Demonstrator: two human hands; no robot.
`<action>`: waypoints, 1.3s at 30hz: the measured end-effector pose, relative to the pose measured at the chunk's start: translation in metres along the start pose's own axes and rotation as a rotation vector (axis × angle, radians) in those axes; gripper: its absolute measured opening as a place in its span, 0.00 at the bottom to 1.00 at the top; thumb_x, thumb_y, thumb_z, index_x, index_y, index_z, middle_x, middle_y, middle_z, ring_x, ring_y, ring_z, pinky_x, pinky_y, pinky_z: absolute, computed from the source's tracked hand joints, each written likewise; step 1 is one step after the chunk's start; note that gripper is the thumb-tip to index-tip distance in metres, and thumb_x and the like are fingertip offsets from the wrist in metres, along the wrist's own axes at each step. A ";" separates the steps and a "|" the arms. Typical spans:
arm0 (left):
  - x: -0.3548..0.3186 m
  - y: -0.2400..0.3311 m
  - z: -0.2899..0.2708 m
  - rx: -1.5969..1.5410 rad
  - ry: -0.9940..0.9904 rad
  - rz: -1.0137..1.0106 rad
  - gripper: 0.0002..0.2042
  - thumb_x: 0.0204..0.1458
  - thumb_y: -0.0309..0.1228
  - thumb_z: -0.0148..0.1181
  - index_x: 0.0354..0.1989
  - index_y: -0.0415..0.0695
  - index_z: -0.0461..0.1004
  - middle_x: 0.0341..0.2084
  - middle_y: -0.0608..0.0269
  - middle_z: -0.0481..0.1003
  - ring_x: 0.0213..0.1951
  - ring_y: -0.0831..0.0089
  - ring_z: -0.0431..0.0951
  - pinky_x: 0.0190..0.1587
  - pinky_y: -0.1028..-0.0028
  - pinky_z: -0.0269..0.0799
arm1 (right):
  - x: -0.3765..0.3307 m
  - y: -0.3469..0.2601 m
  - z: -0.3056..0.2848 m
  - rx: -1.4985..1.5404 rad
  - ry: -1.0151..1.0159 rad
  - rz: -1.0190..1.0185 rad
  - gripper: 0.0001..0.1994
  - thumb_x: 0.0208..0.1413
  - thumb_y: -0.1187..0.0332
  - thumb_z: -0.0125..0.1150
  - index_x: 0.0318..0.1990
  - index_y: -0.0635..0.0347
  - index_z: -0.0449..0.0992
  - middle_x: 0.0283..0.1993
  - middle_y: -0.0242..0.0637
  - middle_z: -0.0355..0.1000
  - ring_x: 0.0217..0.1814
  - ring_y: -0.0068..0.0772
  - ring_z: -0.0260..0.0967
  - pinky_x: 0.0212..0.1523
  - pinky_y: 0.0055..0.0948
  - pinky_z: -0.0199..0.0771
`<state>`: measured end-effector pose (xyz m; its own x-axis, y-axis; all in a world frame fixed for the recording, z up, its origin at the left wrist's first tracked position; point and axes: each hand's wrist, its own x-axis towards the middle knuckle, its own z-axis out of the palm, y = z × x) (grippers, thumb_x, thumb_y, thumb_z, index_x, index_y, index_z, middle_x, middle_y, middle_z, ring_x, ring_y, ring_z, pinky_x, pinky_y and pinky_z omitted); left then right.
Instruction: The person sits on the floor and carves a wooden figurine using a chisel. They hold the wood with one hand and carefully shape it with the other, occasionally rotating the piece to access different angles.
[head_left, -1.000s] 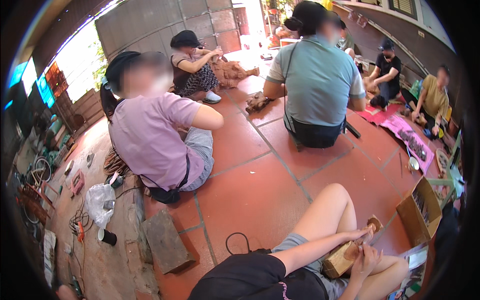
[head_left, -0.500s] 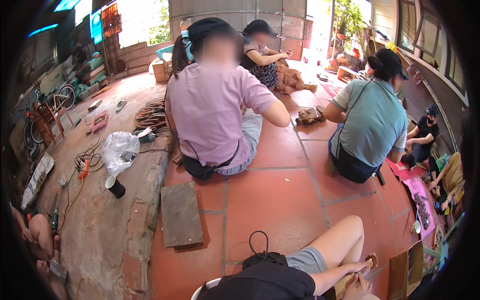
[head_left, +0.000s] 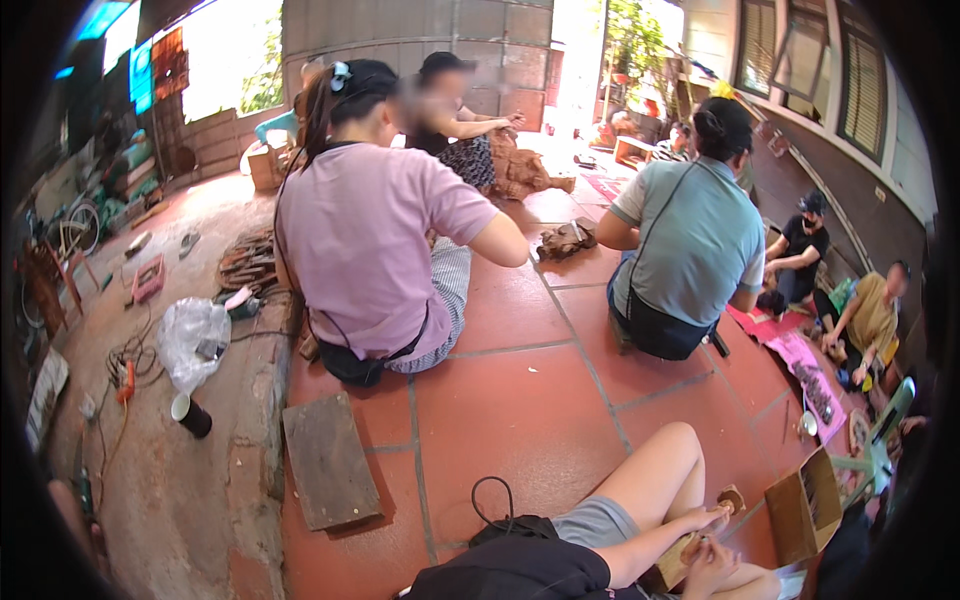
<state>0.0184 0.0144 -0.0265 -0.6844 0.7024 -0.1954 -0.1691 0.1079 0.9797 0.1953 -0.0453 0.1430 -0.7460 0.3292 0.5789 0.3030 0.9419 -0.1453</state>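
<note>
- Left hand [head_left: 712, 517] grips a brown wooden piece [head_left: 733, 497] near a pale wooden block [head_left: 666, 574].
- Right hand [head_left: 710, 562] curls beside the block; cannot tell its hold.
- Red tiled floor [head_left: 510, 420] meets rough grey-brown ground [head_left: 215, 480].

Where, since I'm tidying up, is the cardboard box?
Lower right in the head view: the cardboard box stands between the right hand and the green seat.

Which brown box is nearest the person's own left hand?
The open box, lower right, just past the left hand holding a wooden piece. Another box is far off, upper left, below a bright opening.
</note>
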 end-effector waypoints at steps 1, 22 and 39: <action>-0.011 -0.004 0.001 0.021 -0.024 0.002 0.49 0.41 0.75 0.50 0.38 0.28 0.77 0.31 0.43 0.79 0.36 0.59 0.80 0.38 0.65 0.76 | -0.016 0.016 0.012 0.035 -0.084 0.135 0.11 0.55 0.65 0.59 0.41 0.60 0.80 0.38 0.35 0.78 0.45 0.37 0.71 0.64 0.47 0.53; 0.009 0.050 -0.020 0.004 -0.453 -0.092 0.30 0.44 0.47 0.72 0.45 0.30 0.75 0.38 0.56 0.78 0.40 0.74 0.77 0.44 0.74 0.73 | 0.019 0.048 0.014 0.219 0.032 0.394 0.07 0.51 0.71 0.61 0.38 0.60 0.80 0.41 0.36 0.78 0.47 0.36 0.72 0.65 0.48 0.50; 0.025 0.021 -0.031 0.017 -0.462 -0.212 0.25 0.60 0.45 0.56 0.53 0.32 0.68 0.41 0.60 0.76 0.41 0.79 0.75 0.44 0.77 0.73 | 0.026 0.043 0.009 0.430 0.035 0.345 0.08 0.48 0.70 0.65 0.37 0.55 0.81 0.35 0.32 0.79 0.41 0.31 0.73 0.62 0.43 0.54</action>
<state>-0.0245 0.0127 -0.0120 -0.2509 0.9011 -0.3538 -0.2559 0.2907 0.9220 0.1841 0.0046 0.1446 -0.6237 0.6281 0.4652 0.2513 0.7247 -0.6416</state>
